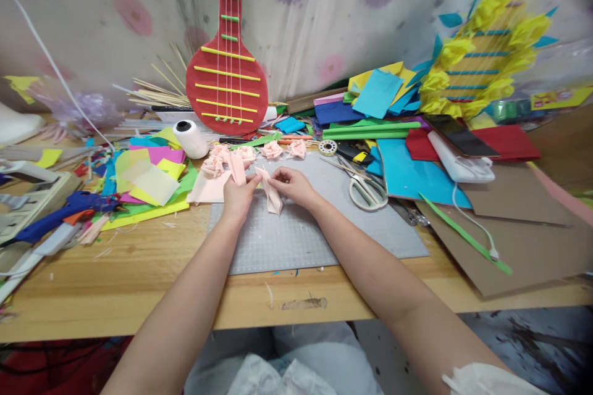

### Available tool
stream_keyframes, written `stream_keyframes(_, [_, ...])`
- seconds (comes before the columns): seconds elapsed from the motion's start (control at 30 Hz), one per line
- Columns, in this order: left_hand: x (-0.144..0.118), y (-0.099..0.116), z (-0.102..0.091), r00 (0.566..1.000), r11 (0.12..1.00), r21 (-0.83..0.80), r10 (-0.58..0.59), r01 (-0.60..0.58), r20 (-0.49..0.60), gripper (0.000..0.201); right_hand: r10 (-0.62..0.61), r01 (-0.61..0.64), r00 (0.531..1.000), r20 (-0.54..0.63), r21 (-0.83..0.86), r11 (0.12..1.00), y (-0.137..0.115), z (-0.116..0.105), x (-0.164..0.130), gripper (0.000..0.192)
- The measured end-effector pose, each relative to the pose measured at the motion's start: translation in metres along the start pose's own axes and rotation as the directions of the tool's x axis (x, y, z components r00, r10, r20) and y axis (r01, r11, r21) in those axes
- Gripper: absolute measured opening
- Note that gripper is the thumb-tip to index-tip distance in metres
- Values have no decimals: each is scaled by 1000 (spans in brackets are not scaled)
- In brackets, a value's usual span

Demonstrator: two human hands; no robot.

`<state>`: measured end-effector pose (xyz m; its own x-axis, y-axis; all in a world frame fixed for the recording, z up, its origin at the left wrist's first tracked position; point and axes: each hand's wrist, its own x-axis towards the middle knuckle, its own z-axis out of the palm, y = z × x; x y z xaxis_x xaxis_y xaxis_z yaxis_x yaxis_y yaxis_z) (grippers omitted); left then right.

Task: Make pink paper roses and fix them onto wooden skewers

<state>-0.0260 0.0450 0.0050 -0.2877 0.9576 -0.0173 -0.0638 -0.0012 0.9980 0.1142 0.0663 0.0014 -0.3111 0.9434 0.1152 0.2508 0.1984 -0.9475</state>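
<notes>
The left hand (238, 196) and the right hand (293, 185) meet over a grey cutting mat (306, 228), both pinched narrow on one pale pink paper strip (271, 192), which hangs folded between the fingertips just above the mat. A second pink strip (237, 168) rises by the left thumb, and a flat pink sheet (209, 187) lies touching the mat's left edge.

Just beyond the hands, along the mat's far edge, sit four finished pink paper roses (252, 154) in a loose row. To the right, one pair of scissors (365, 188) rests on the mat, handles toward the person, with one small tape roll (328, 147) behind it. To the left stand one spool of white thread (191, 138) and a heap of coloured paper sheets (148, 179); one blue glue gun (65, 213) lies further left on the wooden table (139, 296).

Against the curtain lean two paper guitars, one red (227, 74) and one yellow with ruffles (486, 55). A phone (458, 134) lies on a white case at the right. No container's contents can be made out.
</notes>
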Motion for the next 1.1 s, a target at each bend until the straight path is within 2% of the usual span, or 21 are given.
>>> stream_keyframes(0.1, [-1,1,0,1000,1000,7,-10,10,7,63,-32,31,999,-29,-27,999,0,2,1,18])
stream_keyframes(0.43, [-1,2,0,999,999,-24,-47,47,2,63,-48,47,999,-17,-67,997,3,8,5,16])
stream_keyframes(0.7, [0,10,1,992,969,-217,-123,115,-21,58,-43,43,999,-3,-7,999,4,6,5,23])
stream_keyframes(0.83, [1,13,-1,986,936,-323,-160,138,-44,55,29,-41,995,98,123,992,2,5,3,32])
stream_keyframes(0.97, [3,12,-2,982,919,-372,-173,132,-78,52,122,-167,966,229,190,967,-7,6,-1,19])
stream_keyframes(1.1, [1,11,-1,986,916,-378,-159,132,-40,46,181,-230,957,226,213,949,-16,6,-3,17])
